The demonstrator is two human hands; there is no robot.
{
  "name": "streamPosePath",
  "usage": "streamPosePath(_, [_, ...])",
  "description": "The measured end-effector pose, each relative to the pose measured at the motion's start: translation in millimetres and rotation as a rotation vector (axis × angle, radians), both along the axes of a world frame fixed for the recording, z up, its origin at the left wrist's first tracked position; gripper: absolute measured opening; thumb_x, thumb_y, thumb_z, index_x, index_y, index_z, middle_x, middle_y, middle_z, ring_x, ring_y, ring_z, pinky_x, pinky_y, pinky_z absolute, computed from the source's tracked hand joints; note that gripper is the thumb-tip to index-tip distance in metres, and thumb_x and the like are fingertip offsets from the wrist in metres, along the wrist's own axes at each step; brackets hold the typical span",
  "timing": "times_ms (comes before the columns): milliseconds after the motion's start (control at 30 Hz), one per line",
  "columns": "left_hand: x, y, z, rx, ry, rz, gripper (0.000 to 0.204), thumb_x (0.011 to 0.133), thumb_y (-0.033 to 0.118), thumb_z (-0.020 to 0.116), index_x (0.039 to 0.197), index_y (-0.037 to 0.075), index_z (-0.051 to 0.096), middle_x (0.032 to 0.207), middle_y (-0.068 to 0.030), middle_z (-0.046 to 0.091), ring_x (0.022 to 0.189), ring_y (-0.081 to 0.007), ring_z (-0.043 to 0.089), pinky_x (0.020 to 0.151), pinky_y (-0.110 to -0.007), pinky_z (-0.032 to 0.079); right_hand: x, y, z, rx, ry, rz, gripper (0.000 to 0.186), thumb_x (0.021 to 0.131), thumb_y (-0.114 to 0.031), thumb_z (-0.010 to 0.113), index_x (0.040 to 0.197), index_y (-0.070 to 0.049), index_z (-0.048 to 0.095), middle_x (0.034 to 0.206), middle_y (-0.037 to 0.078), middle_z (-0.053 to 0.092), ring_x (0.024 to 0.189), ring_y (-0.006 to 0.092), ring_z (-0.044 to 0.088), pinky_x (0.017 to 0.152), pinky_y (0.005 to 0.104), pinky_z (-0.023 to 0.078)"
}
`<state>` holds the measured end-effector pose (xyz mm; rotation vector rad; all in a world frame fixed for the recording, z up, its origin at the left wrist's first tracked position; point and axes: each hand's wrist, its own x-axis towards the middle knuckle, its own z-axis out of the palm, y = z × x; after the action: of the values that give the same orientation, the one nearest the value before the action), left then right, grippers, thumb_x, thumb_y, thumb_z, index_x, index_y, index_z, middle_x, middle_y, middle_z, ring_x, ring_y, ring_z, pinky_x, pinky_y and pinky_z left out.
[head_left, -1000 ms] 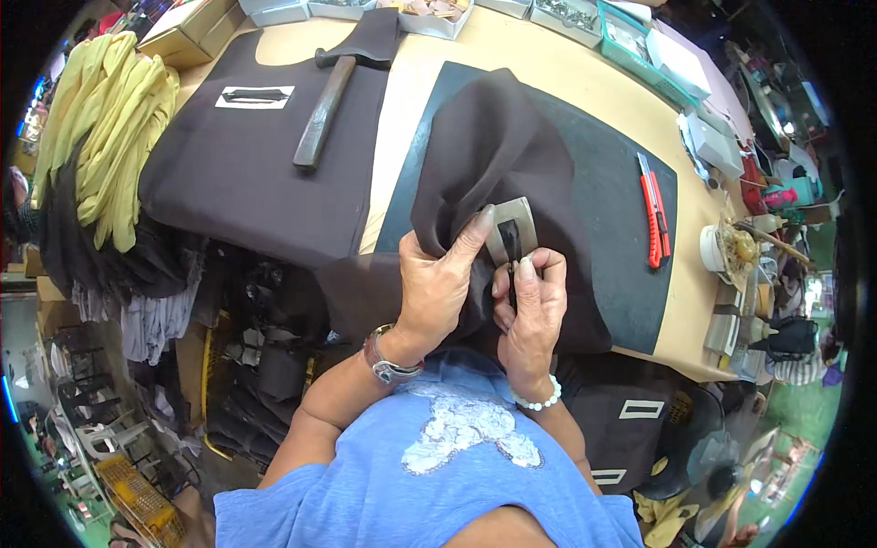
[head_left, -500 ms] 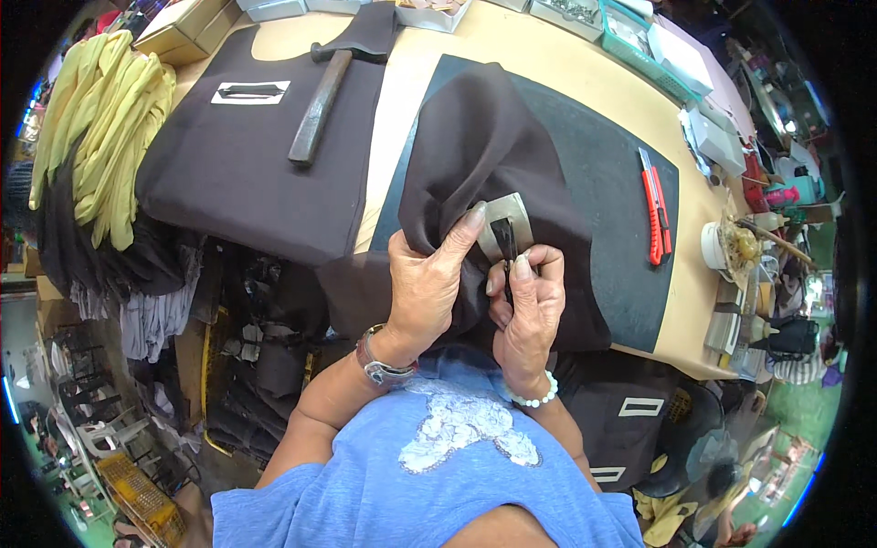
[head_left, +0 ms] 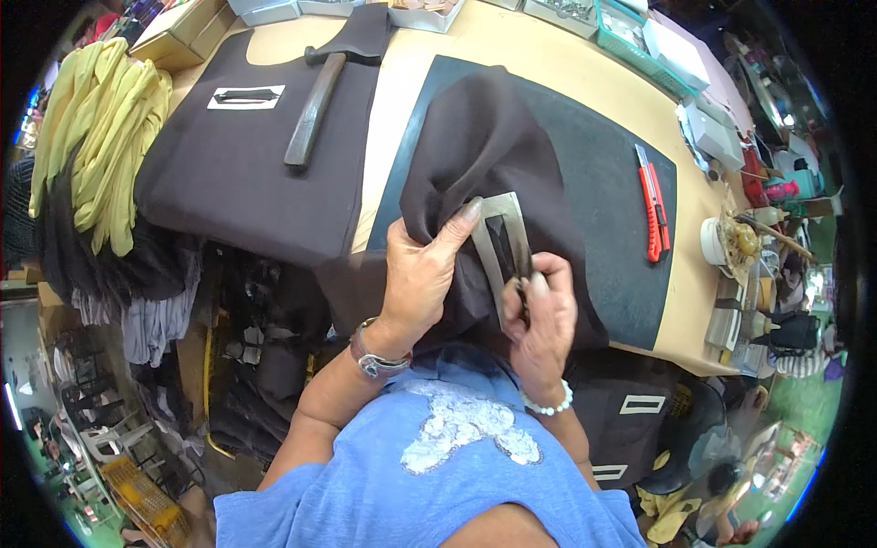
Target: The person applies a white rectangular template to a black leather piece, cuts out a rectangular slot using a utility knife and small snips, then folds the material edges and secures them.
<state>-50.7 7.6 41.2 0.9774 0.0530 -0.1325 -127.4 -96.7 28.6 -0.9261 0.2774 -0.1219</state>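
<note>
A dark brown fabric piece is bunched up in front of me, with a pale rectangular frame around a narrow slot in it. My left hand grips the fabric at the frame's left side, its thumb pressing on the frame's upper left corner. Dark material shows inside the slot. At the frame's lower right edge, my right hand is closed, fingers curled; a small dark thing shows between them, too hidden and smeared to name.
Under the fabric lies a black mat, with a red utility knife on its right. A hammer rests on another dark brown piece at left. Yellow cloths hang at far left. Boxes and a teal basket line the back.
My right hand has moved right and slightly down, away from the slot, uncovering more of the pale frame. My left hand keeps its hold almost unchanged.
</note>
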Motion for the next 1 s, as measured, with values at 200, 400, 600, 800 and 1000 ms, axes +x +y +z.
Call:
streamPosePath(200, [3.6,7.7,5.4,0.085,0.001,-0.167,0.018,0.086,0.011,0.063,0.098,-0.003,0.062,0.092,-0.0062,0.066,0.083,-0.0093,0.059,0.074,-0.024,0.049,20.4,-43.0,27.2,-1.513,-0.584,-0.062,0.037,0.064,0.002,0.068,0.1,-0.002,0.064,0.062,0.002,0.05,0.056,0.0121,0.054,0.05,0.0229,0.045])
streamPosePath(400, [0.0,6.7,6.1,0.211,-0.104,-0.221,0.024,0.083,0.007,0.064,0.106,-0.002,0.06,0.099,-0.0092,0.065,0.086,-0.0138,0.062,0.078,-0.027,0.05,42.6,-46.4,29.8,-1.719,-0.86,-0.156,0.038,0.061,-0.002,0.066,0.099,-0.007,0.065,0.082,0.004,0.056,0.063,0.0152,0.058,0.052,0.0272,0.048])
streamPosePath(600, [-0.7,6.2,1.8,0.231,-0.196,-0.259,0.019,0.087,0.006,0.059,0.103,-0.004,0.061,0.093,-0.0028,0.065,0.084,-0.0071,0.056,0.073,-0.023,0.047,54.3,-41.4,41.2,-1.63,-0.734,-0.147,0.026,0.06,0.001,0.065,0.086,-0.006,0.063,0.085,0.008,0.059,0.065,0.0214,0.061,0.054,0.0323,0.049])
streamPosePath(800, [9.2,18.8,-6.9,0.203,-0.188,-0.328,0.021,0.085,0.004,0.061,0.105,-0.001,0.061,0.098,-0.004,0.065,0.09,-0.0088,0.057,0.081,-0.024,0.046,61.8,-30.7,44.6,-1.178,-0.346,-0.02,0.013,0.07,0.005,0.064,0.081,0.0,0.059,0.077,0.008,0.058,0.065,0.0166,0.059,0.055,0.026,0.045])
streamPosePath(1000, [14.3,25.7,-2.8,0.208,-0.139,-0.49,0.029,0.084,0.006,0.063,0.111,-0.003,0.058,0.103,-0.0052,0.064,0.089,-0.0095,0.059,0.08,-0.025,0.048,71.0,-24.5,30.4,-0.812,-0.04,-0.083,0.01,0.084,-0.005,0.059,0.091,0.003,0.059,0.081,0.005,0.059,0.075,0.0091,0.056,0.066,0.0229,0.045])
